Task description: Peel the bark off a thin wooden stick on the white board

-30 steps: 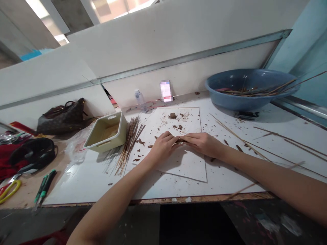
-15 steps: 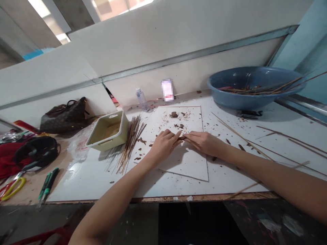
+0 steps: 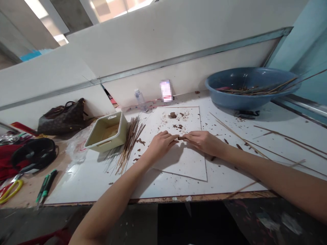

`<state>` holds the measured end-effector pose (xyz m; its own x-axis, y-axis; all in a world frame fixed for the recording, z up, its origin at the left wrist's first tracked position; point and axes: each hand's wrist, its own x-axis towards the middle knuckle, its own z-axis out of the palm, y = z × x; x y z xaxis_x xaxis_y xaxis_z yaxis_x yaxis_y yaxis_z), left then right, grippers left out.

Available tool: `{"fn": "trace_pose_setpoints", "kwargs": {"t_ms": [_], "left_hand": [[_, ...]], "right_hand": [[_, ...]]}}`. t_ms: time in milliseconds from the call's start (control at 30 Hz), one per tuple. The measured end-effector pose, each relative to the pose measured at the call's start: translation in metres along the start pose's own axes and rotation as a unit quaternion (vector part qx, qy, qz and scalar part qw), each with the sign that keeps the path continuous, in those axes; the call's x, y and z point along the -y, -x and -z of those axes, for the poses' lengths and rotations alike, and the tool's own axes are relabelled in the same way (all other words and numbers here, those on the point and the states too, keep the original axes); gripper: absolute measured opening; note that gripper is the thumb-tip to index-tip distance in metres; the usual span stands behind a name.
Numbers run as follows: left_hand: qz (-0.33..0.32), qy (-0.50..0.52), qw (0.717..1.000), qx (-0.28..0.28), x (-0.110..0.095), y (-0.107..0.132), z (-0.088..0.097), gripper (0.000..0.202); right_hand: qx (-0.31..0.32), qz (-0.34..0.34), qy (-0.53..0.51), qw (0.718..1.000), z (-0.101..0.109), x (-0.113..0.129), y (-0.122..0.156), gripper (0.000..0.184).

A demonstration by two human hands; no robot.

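Over a white board [image 3: 189,166], my left hand [image 3: 162,143] and my right hand [image 3: 200,141] meet fingertip to fingertip. Between them shows a short brown piece of clay-like material [image 3: 181,138], pinched from both sides. A thin stick end [image 3: 218,135] pokes out beyond the right hand; whether it runs through the brown piece is hidden by the fingers. Behind the hands, a brown lump [image 3: 173,115] and loose crumbs [image 3: 178,126] lie on the board.
Left of the board lie a bundle of thin brown sticks [image 3: 130,141] and a pale green bin [image 3: 108,144]. A blue basin [image 3: 240,100] with sticks stands at the back right. A bottle [image 3: 139,98] and a phone [image 3: 166,91] stand behind. Long sticks [image 3: 240,136] lie to the right.
My left fingers have drawn slightly left, so more of the brown piece shows between the hands. The whole view has shifted a little.
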<state>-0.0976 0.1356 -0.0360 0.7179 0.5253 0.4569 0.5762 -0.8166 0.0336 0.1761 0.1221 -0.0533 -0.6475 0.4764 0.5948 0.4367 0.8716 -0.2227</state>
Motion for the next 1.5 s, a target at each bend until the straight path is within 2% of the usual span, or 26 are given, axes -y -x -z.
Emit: {"fn": "trace_pose_setpoints", "kwargs": {"t_ms": [133, 300, 433, 667, 833, 1000, 1167, 1500], "left_hand": [[-0.005, -0.008, 1.0, 0.004, 0.014, 0.001, 0.001, 0.03], [-0.011, 0.008, 1.0, 0.019, 0.008, 0.001, 0.0, 0.035], [0.002, 0.022, 1.0, 0.013, 0.005, 0.001, -0.001, 0.035], [-0.015, 0.017, 1.0, -0.009, 0.02, 0.003, 0.004, 0.031], [-0.01, 0.018, 1.0, -0.008, 0.017, 0.004, 0.003, 0.033], [-0.019, 0.016, 1.0, 0.003, 0.012, 0.002, 0.002, 0.031], [-0.017, 0.017, 1.0, -0.015, 0.011, 0.002, 0.001, 0.03], [0.005, 0.047, 0.999, -0.007, 0.018, 0.006, -0.004, 0.032]], "right_hand": [[0.016, -0.003, 0.023, 1.0, -0.001, -0.005, -0.001, 0.027], [0.022, 0.002, 0.065, 0.998, -0.009, -0.009, 0.0, 0.035], [0.029, -0.001, 0.053, 0.998, -0.008, -0.008, 0.001, 0.028], [0.04, -0.015, 0.022, 0.999, -0.001, -0.015, 0.003, 0.023], [0.018, -0.028, 0.009, 0.999, -0.002, -0.011, 0.0, 0.029], [-0.015, -0.054, -0.05, 0.997, -0.004, -0.002, -0.004, 0.028], [-0.035, -0.059, -0.064, 0.996, -0.005, 0.0, -0.004, 0.029], [0.013, -0.044, 0.004, 0.999, -0.003, -0.013, 0.002, 0.029]]}}
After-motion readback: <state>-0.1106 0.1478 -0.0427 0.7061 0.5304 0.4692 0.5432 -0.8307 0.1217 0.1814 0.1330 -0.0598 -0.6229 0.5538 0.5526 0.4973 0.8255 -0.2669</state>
